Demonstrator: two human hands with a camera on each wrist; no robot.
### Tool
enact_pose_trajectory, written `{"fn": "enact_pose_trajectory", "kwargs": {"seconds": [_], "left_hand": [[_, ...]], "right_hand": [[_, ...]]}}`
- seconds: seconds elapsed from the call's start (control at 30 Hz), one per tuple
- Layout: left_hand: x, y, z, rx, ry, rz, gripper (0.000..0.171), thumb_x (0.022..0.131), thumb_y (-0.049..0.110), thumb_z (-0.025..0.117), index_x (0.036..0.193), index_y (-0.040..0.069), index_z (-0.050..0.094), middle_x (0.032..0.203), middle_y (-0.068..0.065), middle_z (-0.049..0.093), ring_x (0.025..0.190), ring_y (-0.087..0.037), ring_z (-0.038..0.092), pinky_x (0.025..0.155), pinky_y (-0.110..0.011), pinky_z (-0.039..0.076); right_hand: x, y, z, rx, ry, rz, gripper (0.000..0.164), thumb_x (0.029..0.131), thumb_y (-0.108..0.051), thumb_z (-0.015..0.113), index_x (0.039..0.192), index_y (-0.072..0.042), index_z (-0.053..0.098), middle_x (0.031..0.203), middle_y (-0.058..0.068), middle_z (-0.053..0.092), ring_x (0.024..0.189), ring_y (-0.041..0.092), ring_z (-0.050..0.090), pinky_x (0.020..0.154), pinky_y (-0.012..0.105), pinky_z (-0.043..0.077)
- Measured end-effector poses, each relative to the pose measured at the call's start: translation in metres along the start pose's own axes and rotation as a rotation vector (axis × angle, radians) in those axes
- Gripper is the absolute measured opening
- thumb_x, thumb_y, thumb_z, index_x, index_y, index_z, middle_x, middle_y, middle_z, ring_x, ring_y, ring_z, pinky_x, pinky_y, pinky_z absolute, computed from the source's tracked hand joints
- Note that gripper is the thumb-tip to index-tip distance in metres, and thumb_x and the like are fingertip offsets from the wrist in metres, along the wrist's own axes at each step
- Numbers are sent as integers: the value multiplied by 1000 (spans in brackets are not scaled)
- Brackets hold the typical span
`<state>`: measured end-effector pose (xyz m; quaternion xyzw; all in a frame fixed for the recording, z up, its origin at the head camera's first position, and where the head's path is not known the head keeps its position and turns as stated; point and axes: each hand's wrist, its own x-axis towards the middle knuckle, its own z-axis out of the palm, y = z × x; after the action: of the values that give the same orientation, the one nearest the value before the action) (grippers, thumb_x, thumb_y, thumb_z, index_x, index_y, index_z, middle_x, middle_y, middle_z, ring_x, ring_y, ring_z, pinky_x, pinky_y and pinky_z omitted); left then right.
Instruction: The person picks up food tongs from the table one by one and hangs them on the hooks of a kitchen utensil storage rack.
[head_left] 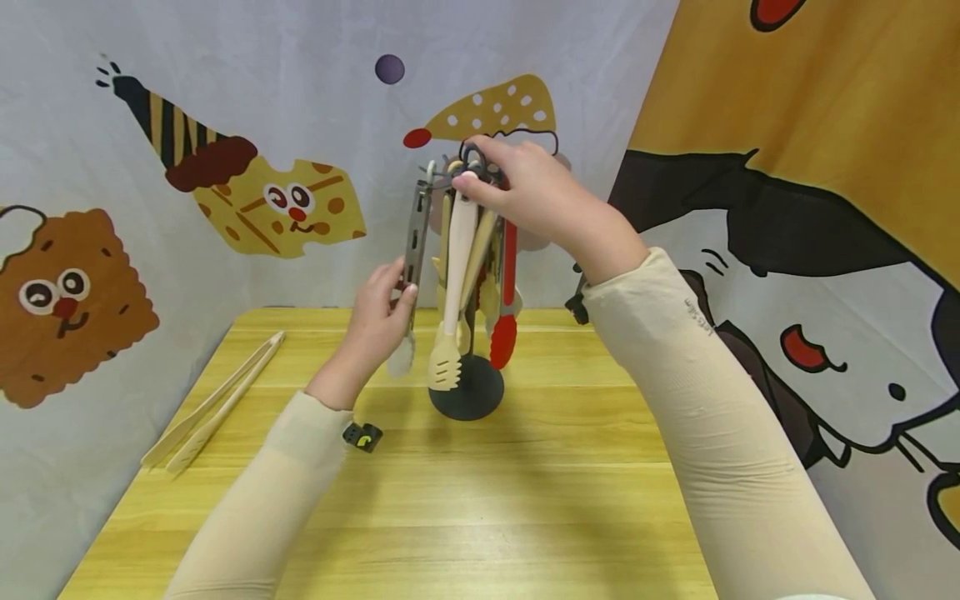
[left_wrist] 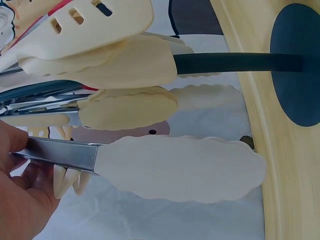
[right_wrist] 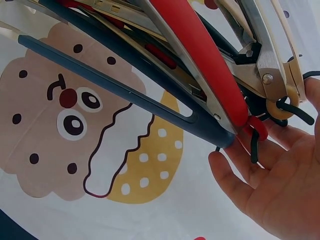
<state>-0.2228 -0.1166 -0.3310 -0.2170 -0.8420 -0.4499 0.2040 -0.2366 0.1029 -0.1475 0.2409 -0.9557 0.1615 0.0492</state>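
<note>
A black utensil stand (head_left: pixel 480 400) with a round base rises from the wooden table, its top hooks hung with several kitchen tongs and utensils. My left hand (head_left: pixel 381 312) grips a pair of metal tongs (head_left: pixel 416 233) with pale scalloped tips (left_wrist: pixel 180 169), at the stand's left side. The upper end of these tongs is at a hook. My right hand (head_left: pixel 543 190) holds the top of the stand, fingers among the hooks (right_wrist: pixel 295 111). Beside it hang red tongs (head_left: pixel 510 258) and dark blue tongs (right_wrist: pixel 115 87). Cream tongs (head_left: pixel 452 283) hang in front.
Long wooden-looking tongs (head_left: pixel 213 404) lie on the table (head_left: pixel 480 517) at the left. A cloth backdrop (head_left: pixel 315 83) printed with cartoon food stands behind the table. Another cartoon cloth (head_left: pixel 810 100) covers the right side.
</note>
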Motion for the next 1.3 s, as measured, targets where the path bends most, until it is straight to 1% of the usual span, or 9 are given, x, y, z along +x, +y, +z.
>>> {"fn": "enact_pose_trajectory", "kwargs": {"seconds": [0.13, 0.37, 0.67, 0.97, 1.1, 1.2, 1.3], "left_hand": [[-1, 2, 1, 3, -21, -9, 44, 99, 12, 47, 142, 4, 41, 128, -19, 49, 105, -27, 54, 86, -41, 53], [-1, 5, 2, 3, -43, -30, 48, 99, 13, 46, 145, 3, 37, 130, -18, 49, 106, -26, 53, 90, -40, 52], [-1, 3, 4, -13, -32, -7, 44, 98, 12, 48, 141, 6, 43, 125, -17, 51, 101, -25, 55, 84, -38, 54], [-1, 6, 7, -14, -46, -14, 47, 98, 12, 48, 144, 1, 38, 127, -19, 50, 104, -26, 54, 88, -37, 53], [-1, 6, 8, -16, -50, -21, 48, 98, 12, 48, 144, 2, 38, 124, -18, 50, 105, -25, 54, 89, -34, 52], [0, 6, 9, -25, -56, -21, 47, 98, 12, 49, 143, 3, 39, 123, -17, 51, 104, -25, 54, 90, -34, 52], [0, 6, 9, -29, -65, -21, 48, 98, 13, 48, 144, 2, 38, 124, -18, 50, 105, -25, 53, 90, -35, 52]], "right_hand": [[0, 0, 0, 1, 0, 1, 68, 93, -59, 40, 150, -25, 26, 138, 8, 48, 123, 22, 44, 103, 43, 39], [0, -1, -1, 6, 1, 2, 69, 93, -59, 40, 151, -25, 26, 139, 7, 47, 124, 21, 45, 104, 42, 39], [0, -1, -1, 4, -2, 7, 68, 93, -58, 40, 151, -25, 25, 136, 8, 49, 119, 22, 47, 100, 42, 41], [0, -1, 0, 4, 9, 0, 69, 93, -59, 41, 150, -25, 26, 139, 7, 47, 124, 21, 45, 104, 42, 38], [1, -1, 0, 8, 6, -3, 69, 93, -58, 41, 151, -24, 26, 139, 7, 48, 123, 20, 46, 104, 41, 39], [0, 0, 0, 8, 5, -4, 68, 93, -58, 41, 151, -24, 26, 139, 7, 48, 122, 20, 46, 103, 41, 39], [0, 0, 0, 7, 8, -7, 68, 93, -58, 40, 151, -24, 26, 138, 7, 48, 122, 21, 46, 103, 42, 39]]}}
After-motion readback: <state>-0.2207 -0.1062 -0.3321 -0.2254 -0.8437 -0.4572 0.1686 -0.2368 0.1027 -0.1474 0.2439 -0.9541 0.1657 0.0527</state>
